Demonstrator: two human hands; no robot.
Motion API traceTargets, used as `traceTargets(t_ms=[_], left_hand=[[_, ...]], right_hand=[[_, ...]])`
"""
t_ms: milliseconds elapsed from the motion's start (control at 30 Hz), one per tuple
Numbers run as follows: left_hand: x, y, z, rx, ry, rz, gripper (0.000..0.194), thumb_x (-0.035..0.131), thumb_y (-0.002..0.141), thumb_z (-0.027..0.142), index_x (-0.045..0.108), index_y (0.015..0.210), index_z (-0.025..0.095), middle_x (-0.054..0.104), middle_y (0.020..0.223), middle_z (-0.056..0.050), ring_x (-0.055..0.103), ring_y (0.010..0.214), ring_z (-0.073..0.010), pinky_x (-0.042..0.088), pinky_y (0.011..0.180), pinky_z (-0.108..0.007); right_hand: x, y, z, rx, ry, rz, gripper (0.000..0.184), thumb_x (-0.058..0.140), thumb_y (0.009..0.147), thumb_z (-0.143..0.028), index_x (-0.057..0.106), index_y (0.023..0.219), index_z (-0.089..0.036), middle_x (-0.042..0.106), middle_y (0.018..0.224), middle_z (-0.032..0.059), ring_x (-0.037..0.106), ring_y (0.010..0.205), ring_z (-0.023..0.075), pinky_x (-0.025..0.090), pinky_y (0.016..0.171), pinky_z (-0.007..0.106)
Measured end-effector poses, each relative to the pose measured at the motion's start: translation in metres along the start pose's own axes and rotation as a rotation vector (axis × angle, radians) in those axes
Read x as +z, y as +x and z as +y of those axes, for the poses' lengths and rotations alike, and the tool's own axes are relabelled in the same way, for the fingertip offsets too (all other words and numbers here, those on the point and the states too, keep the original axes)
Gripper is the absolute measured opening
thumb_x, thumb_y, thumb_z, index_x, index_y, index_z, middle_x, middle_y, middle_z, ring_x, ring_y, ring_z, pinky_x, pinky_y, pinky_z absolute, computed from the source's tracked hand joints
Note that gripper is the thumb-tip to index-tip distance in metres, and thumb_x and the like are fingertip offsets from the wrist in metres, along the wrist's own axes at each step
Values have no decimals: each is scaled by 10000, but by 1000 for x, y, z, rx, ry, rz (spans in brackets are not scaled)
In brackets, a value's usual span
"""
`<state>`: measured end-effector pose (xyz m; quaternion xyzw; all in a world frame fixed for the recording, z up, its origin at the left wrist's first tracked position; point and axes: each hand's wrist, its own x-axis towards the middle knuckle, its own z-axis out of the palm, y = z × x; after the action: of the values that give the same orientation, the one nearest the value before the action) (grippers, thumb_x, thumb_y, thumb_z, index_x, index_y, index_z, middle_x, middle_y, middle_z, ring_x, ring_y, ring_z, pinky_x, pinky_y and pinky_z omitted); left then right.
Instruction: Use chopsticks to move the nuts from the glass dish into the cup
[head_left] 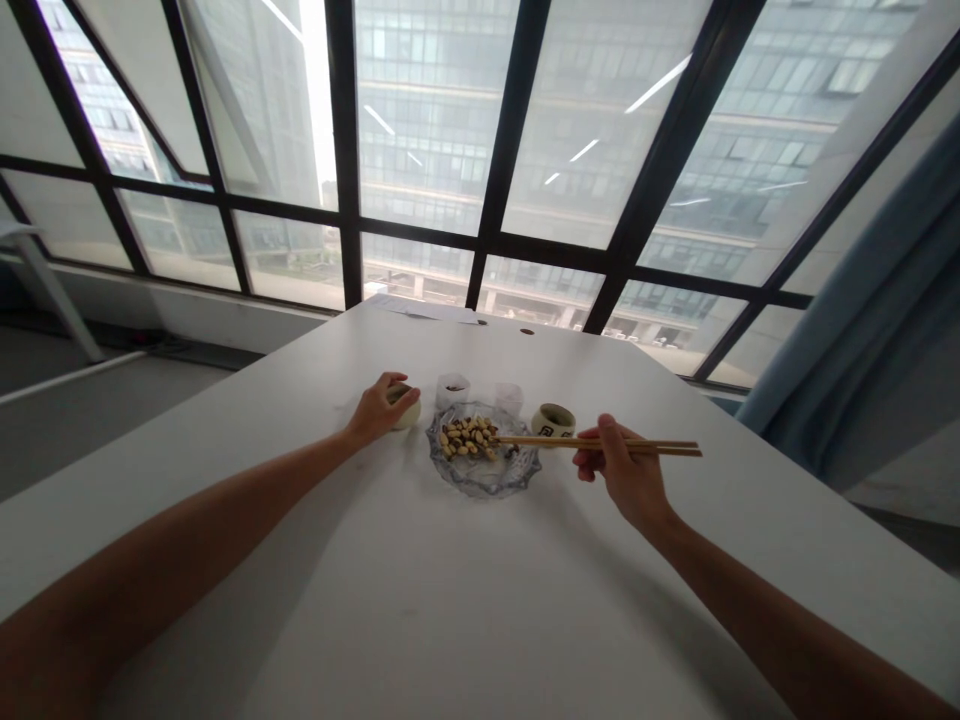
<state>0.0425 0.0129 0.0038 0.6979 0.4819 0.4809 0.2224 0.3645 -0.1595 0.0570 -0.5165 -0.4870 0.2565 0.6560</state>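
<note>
Two chopsticks [536, 441], gripped in your right hand [624, 474], reach the nuts [468, 436] in the clear dish [487, 486]; your left hand [377, 410] clasps a cup [409, 411], probably to steady it.

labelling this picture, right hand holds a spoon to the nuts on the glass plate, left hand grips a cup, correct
Not a spoon: the head view shows the right hand holding chopsticks to the nuts on the glass plate. The rest stands.
</note>
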Motion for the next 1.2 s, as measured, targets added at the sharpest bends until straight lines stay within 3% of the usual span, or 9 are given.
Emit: traceTargets(t_ms=[167,467,567,667,900,967,1200], left_hand=[[-1,0,-1,0,10,4,565,622,775,605,620,1142,175,758,1051,-106,714,977,-265,551,913,-392],[-3,0,1,-2,31,1,513,626,781,571,628,1125,191,755,1073,-101,706,996,-266,546,919,-390],[-3,0,2,0,32,-2,513,618,780,564,626,1124,184,752,1065,-105,708,991,-266,546,922,-391],[-2,0,2,0,32,-2,517,617,780,563,629,1123,176,752,1059,-110,709,988,-269,545,928,-398],[-2,-1,3,4,37,1,473,617,789,534,643,1101,180,756,1047,-101,709,979,-266,551,915,-389],[-2,-1,3,7,41,2,472,612,791,536,644,1101,181,754,1048,-99,708,983,-265,548,926,-390],[-4,-1,4,-7,41,-3,482,613,788,541,638,1107,181,751,1072,-107,705,995,-274,549,928,-400]], right_hand=[[-4,-9,23,121,216,87,598,793,656,-751,671,687,-167,622,490,35,546,381,134,433,337,241],[-7,-10,39,260,241,101,631,825,571,-767,668,677,-166,625,503,44,540,386,136,440,333,250],[-6,-9,31,193,199,83,655,790,583,-806,668,661,-167,613,483,42,526,366,135,418,326,253],[-5,-10,16,47,82,21,653,706,684,-826,681,676,-174,621,491,44,532,359,143,422,338,267],[-5,-25,-8,-221,-343,-311,557,627,857,-713,714,647,-206,682,564,68,623,468,183,518,445,298],[-4,-28,-8,-246,-367,-333,552,616,870,-704,707,637,-212,680,555,64,630,470,186,529,459,304],[0,-20,18,-45,-64,-54,577,680,779,-762,678,715,-189,649,541,46,568,402,155,461,369,274]])
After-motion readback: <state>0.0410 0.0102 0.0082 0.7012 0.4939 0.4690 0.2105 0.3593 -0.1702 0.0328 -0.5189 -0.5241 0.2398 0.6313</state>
